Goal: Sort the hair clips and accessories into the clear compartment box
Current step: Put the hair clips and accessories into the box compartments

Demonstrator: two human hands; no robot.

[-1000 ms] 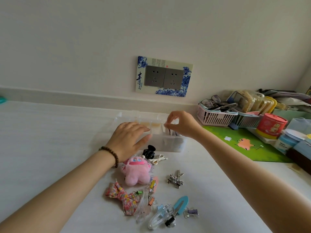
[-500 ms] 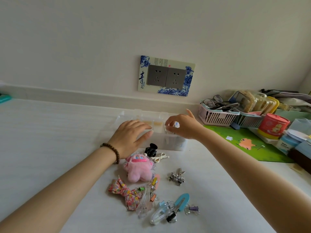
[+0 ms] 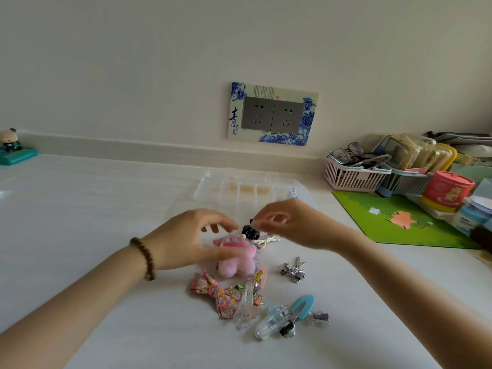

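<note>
The clear compartment box (image 3: pixel 203 186) stands open at the back of the white table, with a small blue-and-white item (image 3: pixel 293 193) in its right end. My left hand (image 3: pixel 186 239) curls around the pink plush toy (image 3: pixel 237 258), thumb on its front and fingers arched over its top. My right hand (image 3: pixel 292 222) is blurred, its fingertips pinched right at the top of the black claw clip (image 3: pixel 249 231). In front of them lie a floral bow (image 3: pixel 215 294), a clear clip (image 3: pixel 246 307), a silver clip (image 3: pixel 294 270), a blue clip (image 3: pixel 302 307) and a white cord (image 3: pixel 267 239).
A pink basket (image 3: pixel 351 178) holding glasses, a red tin (image 3: pixel 447 190) and a green mat (image 3: pixel 399 222) crowd the right side. A small figurine (image 3: pixel 10 147) sits far left by the wall. A wall socket (image 3: pixel 273 114) is above the box.
Both hands have pulled back from the box toward the pile. The left now wraps the pink plush toy; the right has come down to the black claw clip.
</note>
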